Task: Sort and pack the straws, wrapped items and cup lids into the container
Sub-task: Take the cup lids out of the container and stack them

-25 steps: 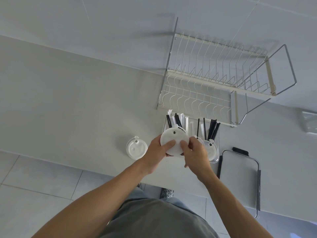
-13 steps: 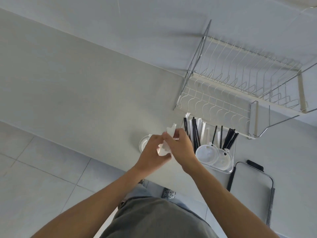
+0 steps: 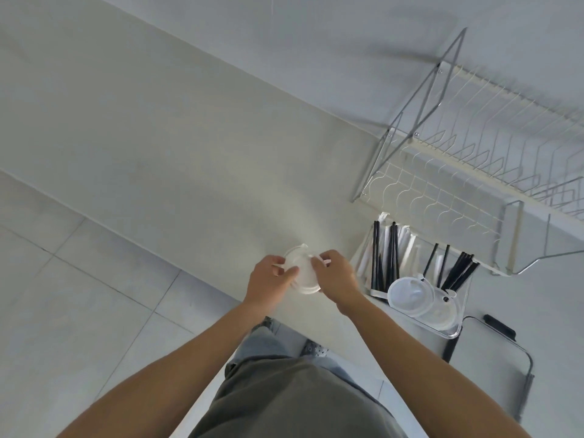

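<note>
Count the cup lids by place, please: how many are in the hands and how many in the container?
Lids in the hands: 1, possibly a stack
Lids in the container: 2
Total: 3 visible

Black straws (image 3: 392, 254), white lids (image 3: 410, 294), grey shirt (image 3: 294, 403).

1. One head-worn wide-angle camera is looking steeply down over the person's chest and forearms
2. It is facing the desk (image 3: 196, 147) edge, with floor tiles showing at lower left
3. It is sitting close above the hands, which are lying near mid-frame
4. The dish rack (image 3: 474, 172) and container (image 3: 455, 335) are falling at the right edge, bent by the lens
</note>
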